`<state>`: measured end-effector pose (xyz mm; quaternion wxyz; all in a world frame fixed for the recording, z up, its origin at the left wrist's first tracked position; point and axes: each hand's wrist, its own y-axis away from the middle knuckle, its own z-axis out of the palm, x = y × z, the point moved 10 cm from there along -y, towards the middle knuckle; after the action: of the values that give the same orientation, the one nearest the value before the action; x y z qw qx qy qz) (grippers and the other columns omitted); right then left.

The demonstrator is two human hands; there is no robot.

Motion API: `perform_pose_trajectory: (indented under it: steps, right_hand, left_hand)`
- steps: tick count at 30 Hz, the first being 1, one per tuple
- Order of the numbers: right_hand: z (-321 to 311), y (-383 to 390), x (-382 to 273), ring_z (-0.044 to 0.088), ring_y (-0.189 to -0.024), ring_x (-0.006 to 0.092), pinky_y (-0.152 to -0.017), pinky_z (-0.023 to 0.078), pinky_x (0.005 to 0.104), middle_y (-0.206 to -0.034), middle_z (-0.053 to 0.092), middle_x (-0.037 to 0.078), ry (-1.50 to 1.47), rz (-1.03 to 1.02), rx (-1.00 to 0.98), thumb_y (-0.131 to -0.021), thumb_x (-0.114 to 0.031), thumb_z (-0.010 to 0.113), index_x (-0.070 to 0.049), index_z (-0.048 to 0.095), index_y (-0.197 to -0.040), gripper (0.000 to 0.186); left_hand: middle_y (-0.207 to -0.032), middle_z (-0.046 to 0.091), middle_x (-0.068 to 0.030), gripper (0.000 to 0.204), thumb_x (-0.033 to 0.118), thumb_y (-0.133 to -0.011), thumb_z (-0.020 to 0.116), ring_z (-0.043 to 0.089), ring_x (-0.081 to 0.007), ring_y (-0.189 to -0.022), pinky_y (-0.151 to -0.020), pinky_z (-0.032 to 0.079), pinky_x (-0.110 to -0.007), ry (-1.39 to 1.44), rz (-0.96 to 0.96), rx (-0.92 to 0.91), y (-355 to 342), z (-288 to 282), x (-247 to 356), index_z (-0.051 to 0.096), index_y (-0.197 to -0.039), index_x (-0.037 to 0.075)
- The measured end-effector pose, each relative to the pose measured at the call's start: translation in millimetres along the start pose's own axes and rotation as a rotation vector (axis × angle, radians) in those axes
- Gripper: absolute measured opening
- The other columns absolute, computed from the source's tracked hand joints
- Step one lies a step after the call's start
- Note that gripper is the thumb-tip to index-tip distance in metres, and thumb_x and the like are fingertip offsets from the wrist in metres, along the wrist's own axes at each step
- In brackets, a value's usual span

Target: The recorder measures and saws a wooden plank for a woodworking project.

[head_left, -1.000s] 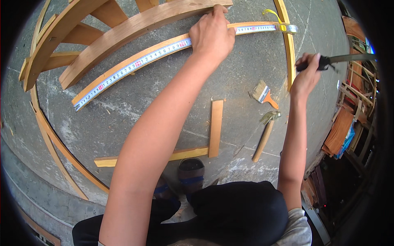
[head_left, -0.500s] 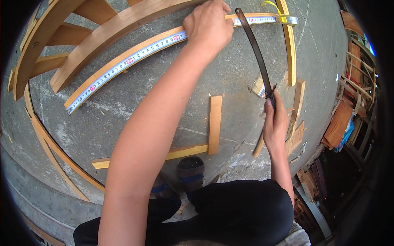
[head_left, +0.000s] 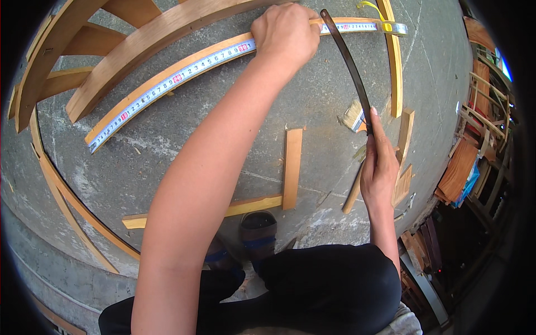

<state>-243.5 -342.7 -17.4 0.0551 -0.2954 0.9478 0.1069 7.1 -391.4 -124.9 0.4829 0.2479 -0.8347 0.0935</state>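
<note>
Near the top, my left hand (head_left: 286, 34) is closed round a narrow wooden strip (head_left: 153, 85) with a white tape measure (head_left: 162, 86) lying along it. The tape's numbered face shows to both sides of the hand; its low-numbered end lies at the strip's left end. My right hand (head_left: 381, 167) grips the lower end of a long, dark flat strip (head_left: 352, 67) with a hole at its tip, its index finger stretched along it. That tip crosses over the wooden strip just right of my left hand. A paintbrush (head_left: 353, 117) with pale bristles lies beside the dark strip.
A curved wooden frame with slats (head_left: 134, 53) stands at the upper left. Loose wood pieces (head_left: 293, 167) lie on the concrete floor (head_left: 223, 123) before my feet. A wooden handle (head_left: 353, 190) rests left of my right hand. Stacked boards (head_left: 460, 167) stand at the far right.
My right hand has shifted its hold on the dark strip, its index finger now extended along it. The left hand keeps its hold, with very little movement.
</note>
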Motion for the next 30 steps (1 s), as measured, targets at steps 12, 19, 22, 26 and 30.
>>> perform_pose_trajectory:
  steps: [12, 19, 22, 26, 30]
  right_hand:
    - [0, 2, -1, 0.062, -0.069, 0.0254, -0.064, 0.052, 0.0406, -0.091, 0.061, 0.012, 0.058, 0.014, 0.016, -0.102, -0.002, 0.055, -0.029, 0.044, -0.158, 0.063]
    - [30, 11, 9, 0.058, -0.063, 0.0267, -0.057, 0.050, 0.0417, -0.085, 0.051, 0.008, -0.032, 0.065, 0.023, -0.096, -0.001, 0.060, -0.034, 0.045, -0.157, 0.072]
    - [36, 12, 18, 0.059, -0.060, 0.0255, -0.054, 0.050, 0.0409, -0.085, 0.051, 0.007, -0.070, 0.067, 0.055, -0.092, 0.000, 0.062, -0.035, 0.046, -0.157, 0.075]
    - [39, 10, 24, 0.064, -0.063, 0.0265, -0.055, 0.055, 0.0416, -0.087, 0.053, 0.006, -0.084, 0.074, 0.035, -0.089, 0.000, 0.062, -0.038, 0.045, -0.156, 0.078]
    - [44, 9, 28, 0.065, -0.064, 0.0272, -0.056, 0.056, 0.0425, -0.090, 0.056, 0.007, -0.088, 0.049, 0.007, -0.090, 0.000, 0.062, -0.040, 0.044, -0.156, 0.079]
  left_hand:
    - [-0.112, 0.073, -0.0201, 0.026, 0.022, -0.089, 0.069, 0.068, -0.0360, -0.109, -0.095, 0.053, -0.048, -0.001, 0.070, 0.018, -3, 6, 1, 0.079, -0.108, 0.009]
    - [-0.117, 0.072, -0.0078, 0.040, 0.047, -0.095, 0.066, 0.067, -0.0317, -0.114, -0.096, 0.050, -0.042, -0.154, 0.083, -0.040, -5, 10, -6, 0.076, -0.122, 0.019]
    - [-0.116, 0.072, -0.0062, 0.039, 0.046, -0.096, 0.066, 0.068, -0.0309, -0.111, -0.094, 0.051, -0.041, -0.136, 0.063, -0.089, -5, 13, -3, 0.076, -0.122, 0.019]
    - [-0.113, 0.072, -0.0038, 0.037, 0.044, -0.096, 0.066, 0.069, -0.0272, -0.109, -0.093, 0.051, -0.039, -0.156, 0.035, -0.094, -7, 10, 0, 0.076, -0.123, 0.020]
    - [-0.113, 0.072, -0.0069, 0.033, 0.039, -0.097, 0.067, 0.068, -0.0292, -0.109, -0.092, 0.052, -0.042, -0.145, 0.025, -0.104, -4, 10, 5, 0.078, -0.119, 0.016]
